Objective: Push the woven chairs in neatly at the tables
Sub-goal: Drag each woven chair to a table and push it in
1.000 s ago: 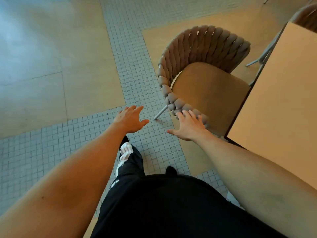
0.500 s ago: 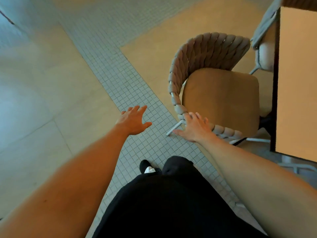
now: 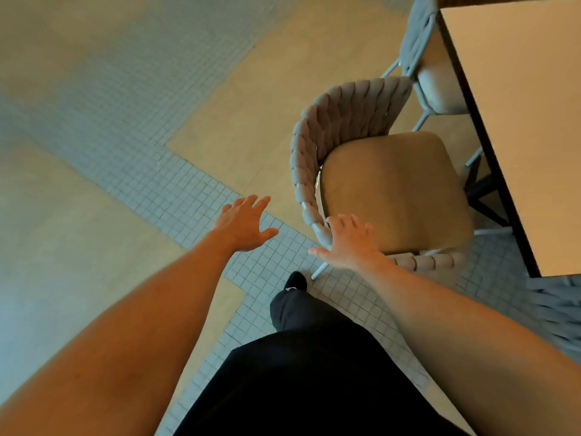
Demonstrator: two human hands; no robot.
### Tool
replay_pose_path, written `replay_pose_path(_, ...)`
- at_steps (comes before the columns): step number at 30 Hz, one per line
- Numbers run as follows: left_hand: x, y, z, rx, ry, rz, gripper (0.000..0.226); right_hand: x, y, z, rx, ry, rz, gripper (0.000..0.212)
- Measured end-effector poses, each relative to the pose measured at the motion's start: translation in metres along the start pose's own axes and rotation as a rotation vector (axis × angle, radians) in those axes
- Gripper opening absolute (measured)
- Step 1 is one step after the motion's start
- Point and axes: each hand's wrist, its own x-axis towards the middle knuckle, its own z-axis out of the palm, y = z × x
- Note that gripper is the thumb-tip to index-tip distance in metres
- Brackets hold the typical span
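A woven chair (image 3: 342, 121) with a grey braided back and a tan seat cushion stands beside the light wooden table (image 3: 531, 121), its seat's far edge near the table's dark rim. My right hand (image 3: 352, 243) lies flat on the near corner of the woven rim, fingers spread, not gripping. My left hand (image 3: 243, 223) hovers open over the floor, left of the chair and apart from it.
A second woven chair (image 3: 421, 48) sits tucked at the table further back. Part of another woven chair (image 3: 556, 303) shows at the right edge. My black trouser leg and shoe (image 3: 295, 281) stand just left of the chair's near leg. Tiled floor lies to the left.
My view has swung round the chair; it now sits closer alongside the table. My right hand has stayed on the woven rim, my left hand still open in the air.
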Motion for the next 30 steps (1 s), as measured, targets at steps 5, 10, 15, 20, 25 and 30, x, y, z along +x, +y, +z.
replay_pose_path(5, 0.052, -0.021, -0.025, 0.055, -0.018, 0.127, 0.087, 0.026, -0.012, -0.017, 0.066, 0.008, 0.097, 0.095)
replay_pose_path(10, 0.105, -0.030, -0.051, 0.116, -0.033, 0.261, 0.089, 0.046, -0.020, -0.032, 0.167, 0.010, 0.205, 0.096)
replay_pose_path(15, 0.147, -0.032, -0.065, 0.188, -0.066, 0.406, 0.090, 0.055, -0.030, -0.034, 0.273, 0.008, 0.328, 0.098)
replay_pose_path(20, 0.185, -0.041, -0.078, 0.284, -0.110, 0.581, 0.089, 0.063, -0.053, -0.032, 0.406, 0.050, 0.480, 0.095)
replay_pose_path(25, 0.221, -0.052, -0.091, 0.410, -0.150, 0.758, 0.089, 0.079, -0.086, -0.035, 0.540, 0.070, 0.683, 0.092)
replay_pose_path(30, 0.256, -0.056, -0.098, 0.487, -0.154, 0.940, 0.087, 0.094, -0.112, -0.031, 0.594, 0.099, 0.862, 0.096)
